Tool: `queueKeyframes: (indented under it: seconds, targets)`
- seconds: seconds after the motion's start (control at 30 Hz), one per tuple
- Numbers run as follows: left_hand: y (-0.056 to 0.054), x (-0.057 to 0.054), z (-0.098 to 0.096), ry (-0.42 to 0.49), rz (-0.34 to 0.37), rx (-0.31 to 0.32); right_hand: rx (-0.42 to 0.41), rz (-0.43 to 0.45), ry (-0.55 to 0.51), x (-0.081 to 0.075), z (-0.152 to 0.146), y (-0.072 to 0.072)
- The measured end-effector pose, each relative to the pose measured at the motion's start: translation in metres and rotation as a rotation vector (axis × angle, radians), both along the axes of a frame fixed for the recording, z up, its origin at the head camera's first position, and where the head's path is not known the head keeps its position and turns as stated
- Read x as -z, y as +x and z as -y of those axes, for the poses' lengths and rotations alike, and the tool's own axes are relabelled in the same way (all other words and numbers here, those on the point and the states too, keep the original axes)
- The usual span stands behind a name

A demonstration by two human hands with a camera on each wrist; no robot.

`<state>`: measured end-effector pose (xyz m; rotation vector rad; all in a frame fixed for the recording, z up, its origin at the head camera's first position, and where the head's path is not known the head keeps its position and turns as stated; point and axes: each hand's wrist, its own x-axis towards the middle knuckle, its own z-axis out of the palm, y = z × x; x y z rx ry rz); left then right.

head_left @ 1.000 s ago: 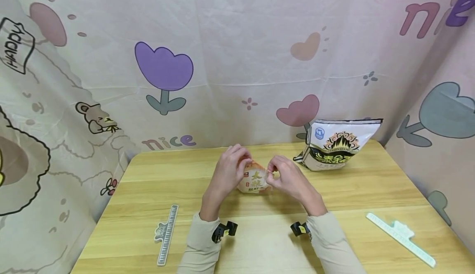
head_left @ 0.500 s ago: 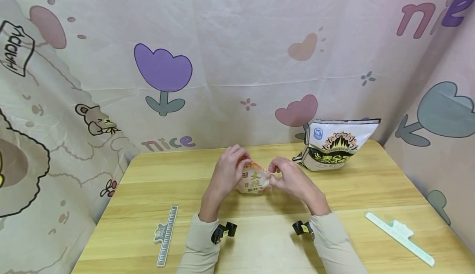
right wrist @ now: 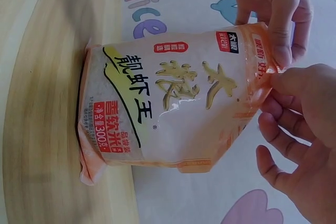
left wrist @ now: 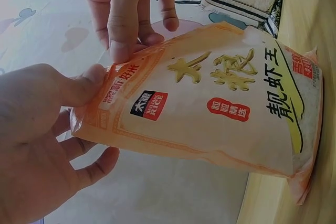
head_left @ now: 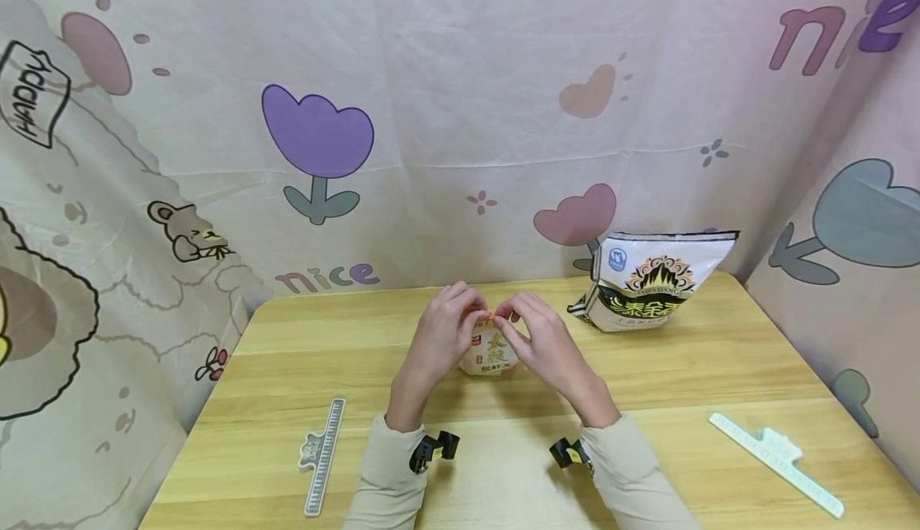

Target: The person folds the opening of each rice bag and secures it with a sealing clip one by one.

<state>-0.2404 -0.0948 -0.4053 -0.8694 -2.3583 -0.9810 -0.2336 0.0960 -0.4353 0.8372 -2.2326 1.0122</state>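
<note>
A small orange and cream rice bag (head_left: pixel 492 354) stands upright on the table, its lower end on the wood in the right wrist view. My left hand (head_left: pixel 440 330) pinches the bag's orange top edge between thumb and fingers. Right beside it, my right hand (head_left: pixel 546 338) pinches the same top edge, so the two thumbs come close together. In the left wrist view the front of the rice bag (left wrist: pixel 210 124) shows gold lettering and a yellow stripe. The top strip is slightly creased between the hands. The bag's back is hidden.
A larger white and black rice bag (head_left: pixel 643 282) stands at the back right of the wooden table (head_left: pixel 345 338). A grey bag clip (head_left: pixel 325 458) lies front left, a mint-green one (head_left: pixel 776 462) front right. A printed curtain (head_left: pixel 446 139) hangs behind.
My right hand has moved left and slightly up, from the bag's upper right corner to the middle of its top edge, beside the left hand. The left hand has stayed put.
</note>
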Motion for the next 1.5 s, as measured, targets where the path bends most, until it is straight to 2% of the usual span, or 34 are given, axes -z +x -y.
queueKeyframes:
  seconds: [0.37,0.9,1.5]
  targets:
    - [-0.001,0.002,0.000,0.002,-0.008,0.025,0.040,-0.020,0.043,0.002,-0.001,0.000]
    - [0.000,0.003,0.001,0.015,-0.024,0.011,0.061,0.091,0.125,0.007,-0.014,-0.003]
    - [-0.001,0.003,0.000,0.012,0.007,-0.022,0.106,0.291,0.188,0.012,-0.031,-0.003]
